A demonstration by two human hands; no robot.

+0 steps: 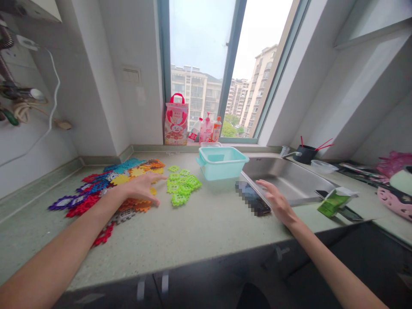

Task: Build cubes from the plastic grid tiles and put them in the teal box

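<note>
Stretched over the right side of a mixed pile of colored plastic interlocking pieces (93,189) is my left hand (141,189), thumb and fingers spread. Nothing shows in its grasp, and whether it touches the pieces beneath is unclear. Just right of its fingertips lies a separate heap of lime-green interlocking pieces (180,184). My right hand (277,201) hovers at the sink's front left corner with fingers apart and holds nothing. Beside it a dark flat object (254,199), partly blurred out, rests on the counter. Between the hands, further back, stands a light teal plastic tub (222,165).
A steel sink (289,176) is set into the counter (199,231) at right. A green carton (336,201) stands near its right front corner. Along the window are a pink bag (176,124) and several bottles (206,130). A black pot (305,153) sits behind the sink.
</note>
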